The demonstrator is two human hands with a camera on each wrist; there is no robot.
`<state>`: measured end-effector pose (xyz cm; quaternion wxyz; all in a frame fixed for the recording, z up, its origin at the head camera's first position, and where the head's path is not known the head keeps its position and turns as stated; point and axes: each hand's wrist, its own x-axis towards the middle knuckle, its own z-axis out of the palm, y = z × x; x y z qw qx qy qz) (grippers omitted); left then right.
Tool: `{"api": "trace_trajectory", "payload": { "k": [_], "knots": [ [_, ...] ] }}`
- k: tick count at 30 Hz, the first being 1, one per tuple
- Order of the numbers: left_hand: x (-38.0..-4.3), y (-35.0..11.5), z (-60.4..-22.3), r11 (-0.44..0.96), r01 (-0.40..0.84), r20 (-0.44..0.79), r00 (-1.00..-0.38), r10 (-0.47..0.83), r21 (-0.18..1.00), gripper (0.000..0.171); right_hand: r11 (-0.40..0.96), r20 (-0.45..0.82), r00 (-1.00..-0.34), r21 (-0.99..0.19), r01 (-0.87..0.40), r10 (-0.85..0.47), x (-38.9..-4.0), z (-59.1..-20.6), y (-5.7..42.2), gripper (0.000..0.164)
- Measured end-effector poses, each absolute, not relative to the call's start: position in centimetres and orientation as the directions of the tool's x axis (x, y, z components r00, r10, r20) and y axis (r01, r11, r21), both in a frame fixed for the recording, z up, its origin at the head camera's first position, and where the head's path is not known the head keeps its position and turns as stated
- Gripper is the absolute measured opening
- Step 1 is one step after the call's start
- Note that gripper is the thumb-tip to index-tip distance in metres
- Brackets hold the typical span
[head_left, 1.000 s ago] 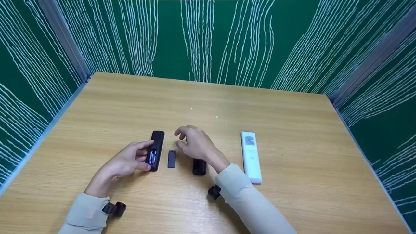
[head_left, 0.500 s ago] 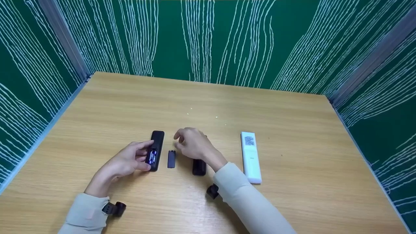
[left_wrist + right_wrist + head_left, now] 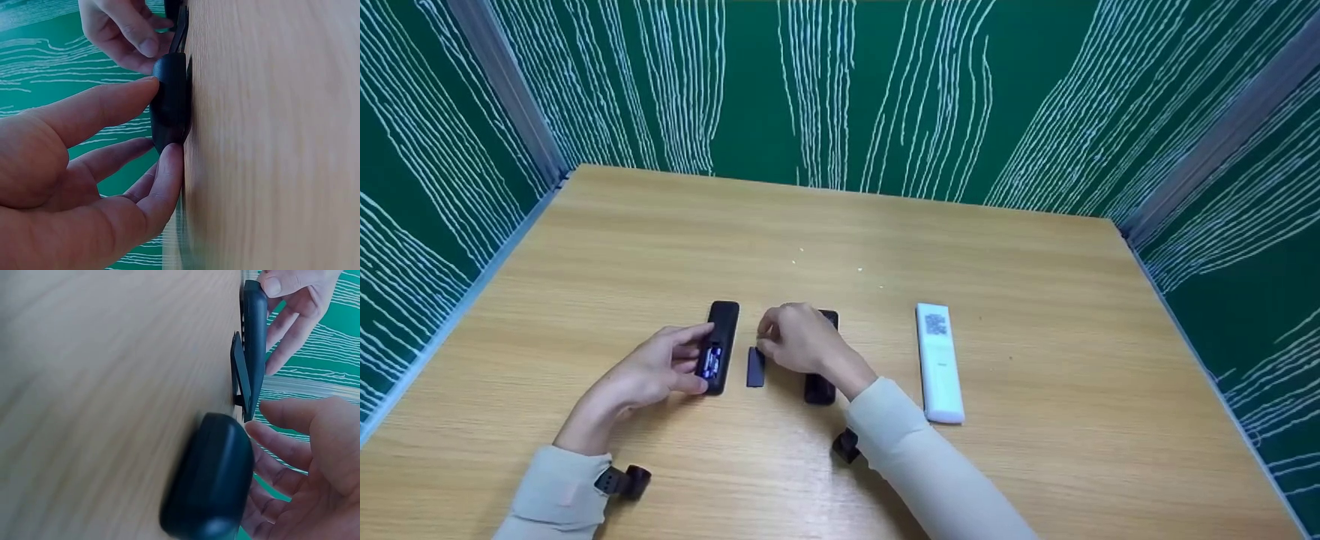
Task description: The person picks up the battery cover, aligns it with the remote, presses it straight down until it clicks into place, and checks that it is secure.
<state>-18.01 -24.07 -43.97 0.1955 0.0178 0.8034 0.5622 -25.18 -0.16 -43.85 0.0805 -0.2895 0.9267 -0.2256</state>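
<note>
My left hand (image 3: 652,364) holds a black remote control (image 3: 725,319) by its edges, thumb at the near end and a fingertip farther up its side. The remote lies back up on the table, its battery bay uncovered with batteries (image 3: 712,361) in it. Just right of it is a small dark battery cover (image 3: 754,371). My right hand (image 3: 802,337) has thumb and fingertips at the cover's far end. In the right wrist view the cover (image 3: 240,368) is tilted, one end raised off the table. The exact fingertip contact is partly hidden.
A second black remote (image 3: 820,390) lies partly under my right hand and forearm. Farther right is a white remote (image 3: 943,375) with a printed code on its back. Small pale specks dot the wooden table (image 3: 840,225). Green patterned curtains (image 3: 750,90) stand behind it.
My right hand has come down and nearer to the battery cover, and its fingers have closed on the far end. The cover has gone from flat to tilted. My left hand has stayed put.
</note>
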Motion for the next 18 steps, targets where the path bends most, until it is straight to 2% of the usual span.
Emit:
{"api": "trace_trajectory", "payload": {
  "k": [7, 18],
  "knots": [
    [-17.95, -24.18, -44.07, 0.369, -0.154, -0.262, -0.928, 0.265, 0.917, 0.096, 0.734, -0.016, -0.819, -0.454, -0.506, -0.574, -24.94, -44.02, -0.53, 0.017],
    [-18.0, -24.23, -44.06, 0.37, -0.159, -0.266, -0.928, 0.262, 0.916, 0.098, 0.733, -0.017, -0.817, -0.453, -0.507, -0.576, -24.79, -44.42, -0.88, 0.013]
  ]
}}
